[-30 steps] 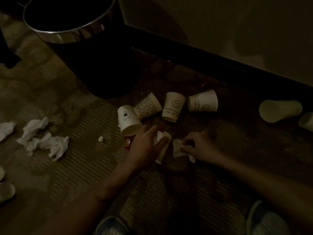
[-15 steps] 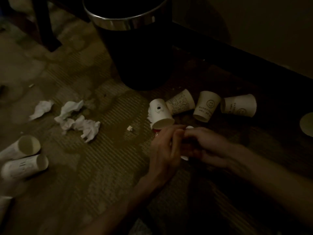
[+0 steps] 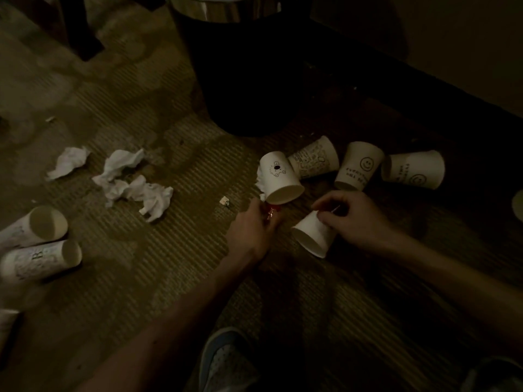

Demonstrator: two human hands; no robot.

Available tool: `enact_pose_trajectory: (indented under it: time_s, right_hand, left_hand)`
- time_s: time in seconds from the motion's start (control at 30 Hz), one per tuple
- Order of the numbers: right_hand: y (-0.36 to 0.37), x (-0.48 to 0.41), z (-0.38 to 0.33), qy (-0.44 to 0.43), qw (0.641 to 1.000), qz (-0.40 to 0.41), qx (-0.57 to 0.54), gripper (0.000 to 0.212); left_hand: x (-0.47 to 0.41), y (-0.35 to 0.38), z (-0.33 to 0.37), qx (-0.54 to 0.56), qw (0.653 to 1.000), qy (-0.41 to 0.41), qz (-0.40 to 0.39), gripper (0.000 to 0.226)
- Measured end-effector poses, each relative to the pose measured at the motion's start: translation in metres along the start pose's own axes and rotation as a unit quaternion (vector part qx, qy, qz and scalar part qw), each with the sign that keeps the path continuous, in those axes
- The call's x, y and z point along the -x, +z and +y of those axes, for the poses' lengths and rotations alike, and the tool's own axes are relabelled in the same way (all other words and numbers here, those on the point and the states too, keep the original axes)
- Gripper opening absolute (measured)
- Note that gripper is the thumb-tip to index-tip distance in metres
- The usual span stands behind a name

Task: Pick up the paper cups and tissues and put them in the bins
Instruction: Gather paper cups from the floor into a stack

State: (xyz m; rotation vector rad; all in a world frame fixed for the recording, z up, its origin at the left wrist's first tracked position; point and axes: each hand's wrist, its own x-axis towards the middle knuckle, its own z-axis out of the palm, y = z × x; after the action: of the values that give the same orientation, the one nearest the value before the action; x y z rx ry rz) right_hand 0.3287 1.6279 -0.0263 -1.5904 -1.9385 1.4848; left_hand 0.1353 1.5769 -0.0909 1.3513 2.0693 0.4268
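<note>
A dim floor scene. Near the middle of the frame the right hand (image 3: 353,219) pinches a plain paper cup (image 3: 312,234) by its base end; the cup lies tilted with its long axis running from upper right to lower left, its open mouth facing the lower left. The left hand (image 3: 250,233) is curled, its fingers closed around something small and red (image 3: 271,212); what that thing is cannot be made out.

Just above the hands four printed cups lie on their sides on the carpet (image 3: 169,264) in a loose fan. The dog-print cup (image 3: 280,176) points its mouth down toward the hands, with a scrap of tissue (image 3: 259,181) tucked against its left side. The scribble-print cup (image 3: 314,161) lies next to it, then a smiley cup (image 3: 359,166) with its mouth to the lower left, then a second smiley cup (image 3: 413,169) lying nearly level.

At the left edge two more cups (image 3: 42,241) lie side by side, mouths facing right, and a further one is cut off at the lower left. Three crumpled tissues (image 3: 133,182) lie in the left middle.

The dark bin (image 3: 240,66) stands at the top centre, its rim cut off. A pale rounded shape at the right edge is too cropped to tell.
</note>
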Motion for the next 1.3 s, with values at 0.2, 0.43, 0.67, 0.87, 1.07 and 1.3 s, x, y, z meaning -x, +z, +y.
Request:
enact_pose_trajectory:
  time_s: [0.2,0.43,0.67,0.87,1.07,1.3]
  right_hand:
    - [0.008,-0.026,-0.028,-0.114,0.984,0.062,0.118,0.036]
    - [0.038,-0.072,-0.052,-0.089,0.954,0.059,0.281,0.082]
    - [0.036,-0.074,-0.039,-0.107,0.958,0.063,0.259,0.074]
    - [0.011,-0.06,-0.025,-0.059,0.979,0.122,0.152,0.069]
    - [0.001,-0.051,-0.011,-0.03,0.986,0.149,0.061,0.059]
    - [-0.007,-0.045,-0.002,-0.008,0.989,0.148,0.015,0.053]
  left_hand:
    - [0.001,-0.007,-0.006,0.024,0.999,0.015,-0.023,0.025]
    - [0.011,-0.026,-0.035,0.105,0.994,0.002,0.004,0.022]
    - [0.013,-0.042,-0.039,0.21,0.976,0.047,-0.009,0.033]
    - [-0.013,-0.054,-0.023,0.123,0.99,0.072,-0.015,0.014]
    - [-0.052,-0.049,0.005,0.045,0.996,0.067,0.039,0.038]
    - [-0.078,-0.014,0.012,-0.179,0.971,0.157,0.012,0.066]
